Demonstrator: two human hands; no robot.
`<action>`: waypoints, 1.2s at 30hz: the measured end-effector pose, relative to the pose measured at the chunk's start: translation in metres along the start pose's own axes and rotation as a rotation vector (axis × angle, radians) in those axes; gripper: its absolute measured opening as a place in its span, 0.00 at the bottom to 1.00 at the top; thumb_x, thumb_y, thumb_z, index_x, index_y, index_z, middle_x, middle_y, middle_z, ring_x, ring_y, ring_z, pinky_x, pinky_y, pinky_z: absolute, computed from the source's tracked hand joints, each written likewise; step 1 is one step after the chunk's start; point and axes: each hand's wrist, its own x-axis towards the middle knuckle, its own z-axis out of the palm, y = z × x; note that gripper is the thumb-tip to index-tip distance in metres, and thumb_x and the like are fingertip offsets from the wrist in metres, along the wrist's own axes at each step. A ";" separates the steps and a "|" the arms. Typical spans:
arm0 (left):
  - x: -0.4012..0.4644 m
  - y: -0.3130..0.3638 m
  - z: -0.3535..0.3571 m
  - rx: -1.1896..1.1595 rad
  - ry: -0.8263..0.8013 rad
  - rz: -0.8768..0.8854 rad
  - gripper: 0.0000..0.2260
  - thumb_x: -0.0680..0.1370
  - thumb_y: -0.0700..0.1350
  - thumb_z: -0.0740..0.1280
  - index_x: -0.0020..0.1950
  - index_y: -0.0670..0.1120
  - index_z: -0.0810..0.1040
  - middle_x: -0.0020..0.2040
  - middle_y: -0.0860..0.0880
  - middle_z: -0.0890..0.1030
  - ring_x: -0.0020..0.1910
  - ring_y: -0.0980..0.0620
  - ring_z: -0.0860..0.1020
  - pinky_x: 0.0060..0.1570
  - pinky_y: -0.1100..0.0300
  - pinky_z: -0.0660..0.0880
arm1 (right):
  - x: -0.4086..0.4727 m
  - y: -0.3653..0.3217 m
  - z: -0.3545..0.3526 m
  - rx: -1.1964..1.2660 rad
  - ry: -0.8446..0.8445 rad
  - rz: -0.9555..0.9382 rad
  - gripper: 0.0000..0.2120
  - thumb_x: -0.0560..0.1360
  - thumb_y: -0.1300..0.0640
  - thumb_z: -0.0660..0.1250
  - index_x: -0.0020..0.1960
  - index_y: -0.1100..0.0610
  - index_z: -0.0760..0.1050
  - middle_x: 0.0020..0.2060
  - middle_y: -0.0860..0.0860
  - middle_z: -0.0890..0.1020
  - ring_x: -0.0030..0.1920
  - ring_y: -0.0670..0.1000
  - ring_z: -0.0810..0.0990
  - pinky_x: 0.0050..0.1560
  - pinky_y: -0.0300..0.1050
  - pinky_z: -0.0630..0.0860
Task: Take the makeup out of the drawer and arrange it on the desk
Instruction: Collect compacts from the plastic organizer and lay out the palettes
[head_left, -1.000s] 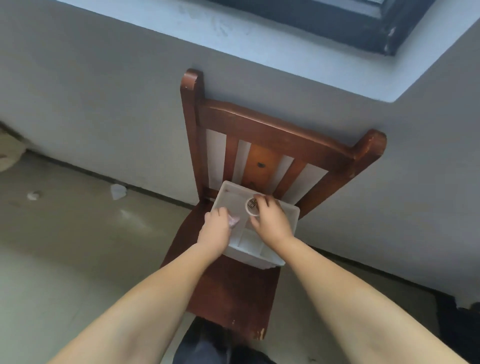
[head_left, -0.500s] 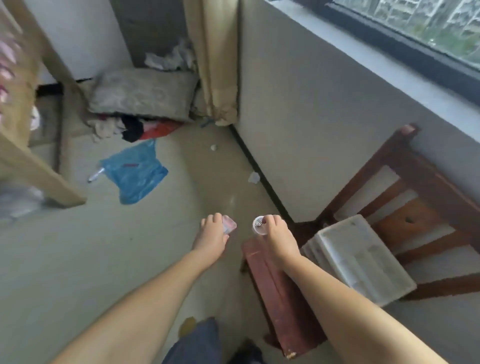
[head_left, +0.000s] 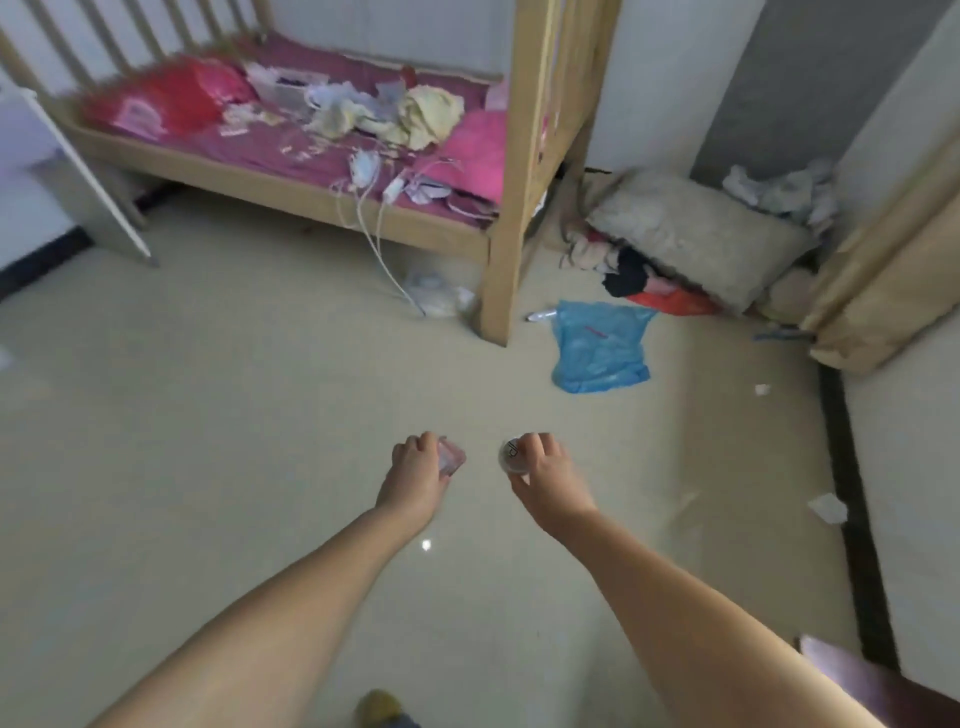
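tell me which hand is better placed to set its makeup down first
Neither clearly: left hand grips a pink item, right hand a round jar, level over bare floor, no desk plainly in view.

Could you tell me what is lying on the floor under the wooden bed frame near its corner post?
Under the bed frame, beside its corner post, lies a crumpled white plastic bag, with white cables hanging down to it. Further back is hidden by the side rail.
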 end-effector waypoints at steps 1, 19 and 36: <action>0.002 -0.033 -0.014 0.002 0.016 -0.037 0.14 0.77 0.44 0.65 0.60 0.41 0.67 0.59 0.42 0.71 0.60 0.43 0.68 0.52 0.52 0.71 | 0.014 -0.031 0.015 -0.009 -0.019 -0.034 0.17 0.76 0.55 0.62 0.63 0.59 0.67 0.61 0.55 0.71 0.60 0.56 0.70 0.55 0.47 0.70; 0.083 -0.455 -0.215 0.016 0.284 -0.629 0.16 0.79 0.46 0.62 0.63 0.41 0.65 0.59 0.44 0.71 0.59 0.46 0.70 0.51 0.57 0.72 | 0.284 -0.464 0.202 -0.192 -0.305 -0.727 0.18 0.77 0.53 0.61 0.65 0.57 0.64 0.62 0.52 0.69 0.62 0.53 0.68 0.53 0.45 0.72; 0.230 -0.804 -0.412 -0.130 0.419 -0.932 0.15 0.80 0.46 0.60 0.62 0.38 0.66 0.61 0.41 0.70 0.60 0.43 0.69 0.58 0.56 0.65 | 0.539 -0.864 0.363 -0.159 -0.428 -1.082 0.19 0.76 0.54 0.62 0.65 0.58 0.66 0.61 0.54 0.70 0.60 0.55 0.70 0.50 0.47 0.74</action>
